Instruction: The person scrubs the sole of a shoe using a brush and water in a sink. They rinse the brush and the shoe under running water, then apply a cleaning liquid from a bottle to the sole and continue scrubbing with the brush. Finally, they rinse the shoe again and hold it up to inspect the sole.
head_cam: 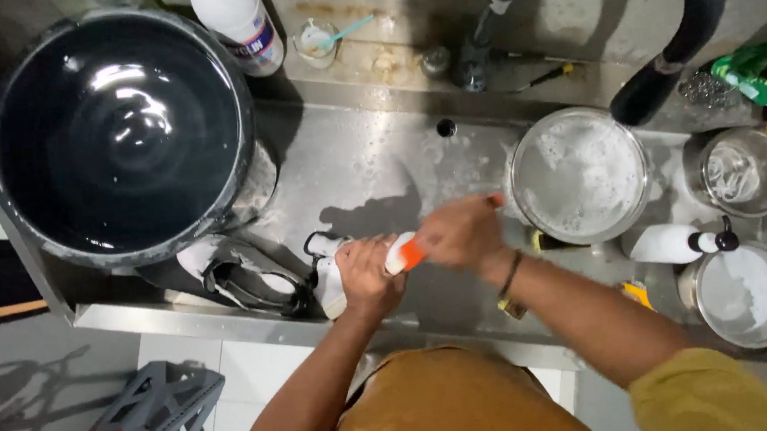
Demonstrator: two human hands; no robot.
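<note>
Head view, looking down into the steel sink (369, 165); all places below are taken from the sink. My left hand (366, 278) is at the sink's near edge, fingers closed around the toe end of a white shoe (332, 281) with black trim, which it holds just above the sink floor. My right hand (460, 233) is just right of the left one and closed on a brush (403, 253) with a white and orange handle; the handle end sticks out against the shoe beside my left fingers (bristles hidden, so I cannot tell exactly where they touch). A dark band sits on my right wrist. A second shoe (244, 274), also white with black straps, lies on the sink floor at the near left, touching the first. Over the sink's left end stands a large black basin (117, 129) holding water. In the right part of the sink is a steel bowl (578, 175) full of suds. Further right sit a small steel cup (741, 170), a white bottle (672, 242) with a black cap lying on its side, and a round tin (745, 293) of white powder. On the back ledge stand a white plastic bottle (238, 19) and a small cup (317, 44) with a teal stick in it. The black tap hose (692, 17) arches over the sink's right rear.
</note>
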